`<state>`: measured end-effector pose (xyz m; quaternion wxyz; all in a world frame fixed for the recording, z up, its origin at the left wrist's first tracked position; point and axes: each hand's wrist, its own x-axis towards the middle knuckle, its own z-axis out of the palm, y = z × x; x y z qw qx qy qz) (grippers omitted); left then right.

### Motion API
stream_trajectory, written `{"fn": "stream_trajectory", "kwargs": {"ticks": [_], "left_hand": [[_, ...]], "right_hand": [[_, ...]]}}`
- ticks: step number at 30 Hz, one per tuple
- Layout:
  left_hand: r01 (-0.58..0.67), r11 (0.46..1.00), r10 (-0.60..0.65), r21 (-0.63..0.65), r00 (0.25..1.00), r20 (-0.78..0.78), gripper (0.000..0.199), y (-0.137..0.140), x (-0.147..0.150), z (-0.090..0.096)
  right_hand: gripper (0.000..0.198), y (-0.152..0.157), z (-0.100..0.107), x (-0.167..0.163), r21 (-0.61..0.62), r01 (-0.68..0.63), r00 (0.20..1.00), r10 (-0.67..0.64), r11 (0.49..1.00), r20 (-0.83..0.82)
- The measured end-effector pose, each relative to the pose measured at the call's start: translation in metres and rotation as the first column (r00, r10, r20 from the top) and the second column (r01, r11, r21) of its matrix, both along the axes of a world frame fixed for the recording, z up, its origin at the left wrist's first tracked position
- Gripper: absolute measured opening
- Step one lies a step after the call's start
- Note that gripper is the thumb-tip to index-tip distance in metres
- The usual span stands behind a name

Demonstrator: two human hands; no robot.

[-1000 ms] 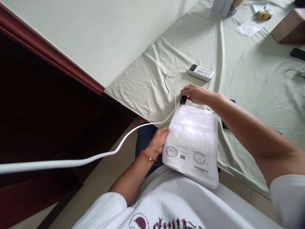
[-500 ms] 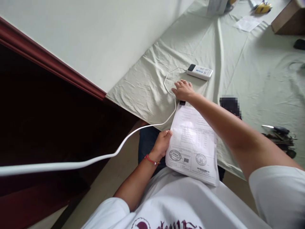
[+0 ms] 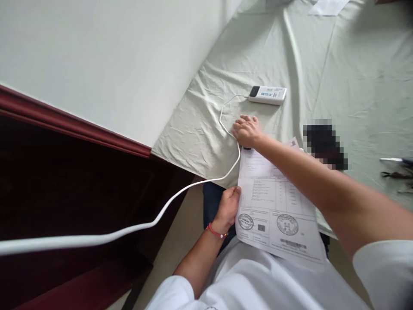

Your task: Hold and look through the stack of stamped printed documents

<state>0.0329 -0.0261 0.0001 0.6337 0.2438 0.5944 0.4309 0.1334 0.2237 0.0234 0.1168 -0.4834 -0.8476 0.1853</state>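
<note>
The stack of printed papers (image 3: 275,202) is held at its left edge by the left hand (image 3: 229,206), whose fingers are curled shut around that edge; the stack lies tilted across the person's lap, its far end reaching onto the pale green sheet (image 3: 338,77) that covers the bed. Two round stamps and a barcode are seen on the near part of the top page. The right hand (image 3: 247,130) is stretched over the far end of the papers and rests on the sheet with its fingers loosely bent, touching the white cable (image 3: 180,196); whether the cable is actually gripped cannot be told. A small black clip (image 3: 247,148) is partly seen at the top edge of the papers, just under the right wrist. The cable is run from the lower left across to a white power bank (image 3: 267,94), which lies on the sheet just beyond the right hand. A blurred dark object (image 3: 324,140) lies to the right of the forearm.
</note>
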Motion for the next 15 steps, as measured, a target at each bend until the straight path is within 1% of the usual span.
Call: {"fn": "stream_trajectory", "kwargs": {"ticks": [4,8,11,15], "left_hand": [[-0.004,1.0,0.004,-0.024,1.0,0.016,0.055,0.0,0.0,0.003],[-0.015,1.0,0.015,-0.009,1.0,0.006,0.056,-0.002,0.0,-0.001],[-0.017,0.999,0.019,0.035,0.998,-0.055,0.057,-0.003,0.0,-0.006],[-0.01,0.995,0.025,0.104,0.989,-0.145,0.056,-0.005,0.001,-0.009]], "right_hand": [[0.045,0.0,-0.001,0.0,0.001,0.003,1.0,-0.003,1.0,-0.009],[0.046,0.0,-0.002,0.0,0.0,0.014,1.0,-0.014,1.0,-0.022],[0.048,0.0,-0.005,0.0,0.002,0.029,0.998,-0.029,1.0,-0.053],[0.052,0.0,-0.008,-0.002,0.021,0.087,0.989,-0.084,0.996,-0.125]]}}
